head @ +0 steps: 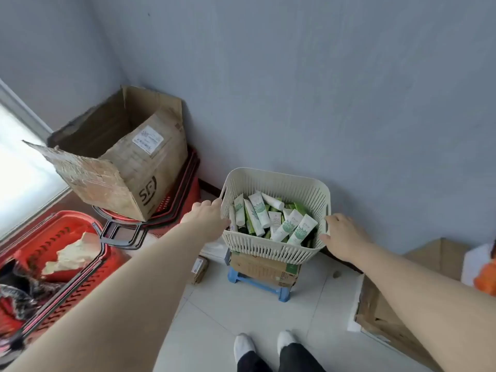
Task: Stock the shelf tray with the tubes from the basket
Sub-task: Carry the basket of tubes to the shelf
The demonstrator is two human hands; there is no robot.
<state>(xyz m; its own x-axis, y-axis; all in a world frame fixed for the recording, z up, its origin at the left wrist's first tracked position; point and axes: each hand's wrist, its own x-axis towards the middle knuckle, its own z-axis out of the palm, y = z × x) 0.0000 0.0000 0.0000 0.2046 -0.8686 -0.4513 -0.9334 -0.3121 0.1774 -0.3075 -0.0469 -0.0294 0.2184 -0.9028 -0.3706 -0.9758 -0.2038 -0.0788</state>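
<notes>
Flanking the cream slatted basket [268, 245], both hands sit at its two short sides, so the coming move looks like a two-handed lift rather than a single tube pick. Left hand [208, 213] is at the left wall, right by the handle slot. Its fingers are hidden behind the rim, so I cannot tell if they have hooked the slot or only touch it. Right hand [341, 234] is on the right wall just below that side's slot, fingers fairly straight and spread against the plastic, nothing gripped yet.

Tubes [284, 226], white with green print, lie piled inside the basket between the hands, most tilted with their long axes running near to far, caps pointing different ways. The basket rests on a small cardboard box [264, 267] on a blue stool [255, 283], close to the far wall.

Neither hand is clearly nearer; the load lies centred between them. Shelf tray is not in view, so stocking has probably not begun. Left of the stool stand red shopping baskets [67, 251] and a large open carton [120, 162].
</notes>
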